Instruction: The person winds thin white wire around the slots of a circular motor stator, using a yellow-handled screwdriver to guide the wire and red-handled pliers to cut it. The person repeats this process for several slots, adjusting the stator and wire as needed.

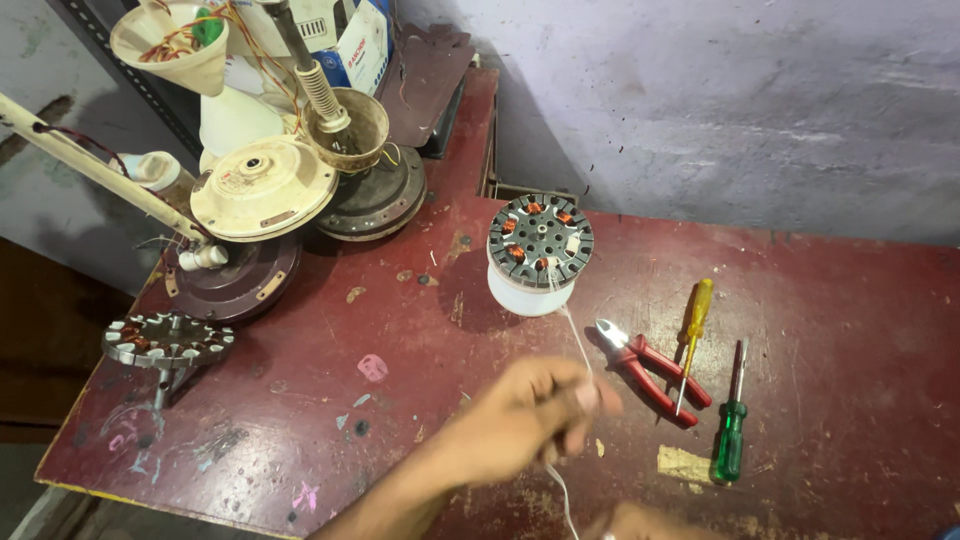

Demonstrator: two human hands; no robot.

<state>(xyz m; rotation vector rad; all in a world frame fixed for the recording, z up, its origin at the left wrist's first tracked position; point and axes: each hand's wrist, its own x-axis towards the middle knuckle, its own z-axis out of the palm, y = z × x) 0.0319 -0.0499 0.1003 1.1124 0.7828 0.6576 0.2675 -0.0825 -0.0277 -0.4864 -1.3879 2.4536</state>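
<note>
Left hand [545,410], blurred, fingers pinched together on a thin white thread-like strand [575,335]. The strand runs taut up to a round grey metal stator with copper coils [541,240], set flat on a white cylindrical base mid-desk, toward the back edge. Right hand [640,522] barely shows at the front edge; cannot tell its fingers. Red-handled pliers [650,370], yellow screwdriver [693,340] and green screwdriver [732,425] lie just right, within reach on the worn red desk [840,300].

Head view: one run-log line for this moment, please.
left hand pinching white string | string runs to stator on white spool | right hand at frame edge | pliers, screwdrivers idle
</note>
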